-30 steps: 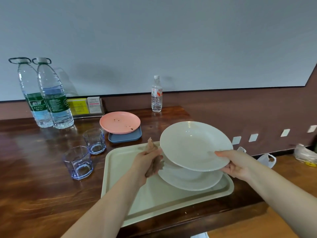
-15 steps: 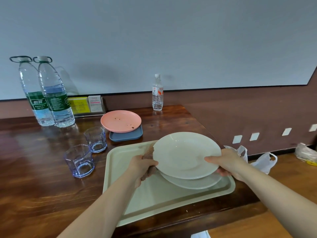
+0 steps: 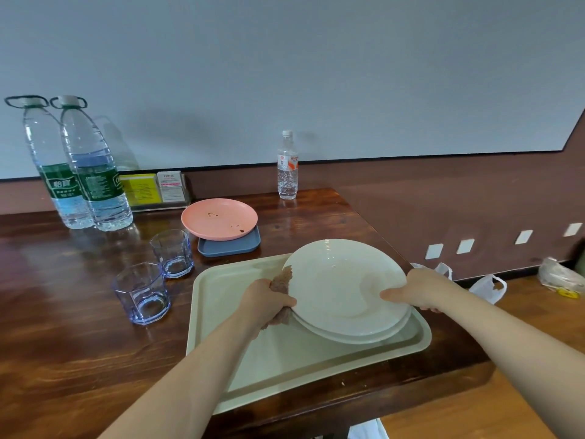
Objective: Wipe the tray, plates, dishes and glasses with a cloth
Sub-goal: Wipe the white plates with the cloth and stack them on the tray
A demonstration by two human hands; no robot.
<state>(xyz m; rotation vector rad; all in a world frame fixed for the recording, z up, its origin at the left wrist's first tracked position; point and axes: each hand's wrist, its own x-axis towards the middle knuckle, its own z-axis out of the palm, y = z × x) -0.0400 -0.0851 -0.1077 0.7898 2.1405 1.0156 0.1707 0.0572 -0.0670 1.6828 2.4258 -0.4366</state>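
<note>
Steadying top plate [image 3: 342,286]: right hand [image 3: 418,291] grips rim, left hand [image 3: 266,301] clutches cloth [image 3: 281,282]; we should wipe rim-first.

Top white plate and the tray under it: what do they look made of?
Top white plate: likely glazed ceramic, since it is glossy with sharp light glints, though melamine is possible. Tray: probably plastic, matte beige with a moulded, rounded rim.

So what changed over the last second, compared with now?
The right hand lowered the top white plate from a raised tilt almost onto the lower plate on the tray. The left hand kept gripping the brown cloth at the plate's left edge. Glasses, pink plate, bottles unchanged.
</note>
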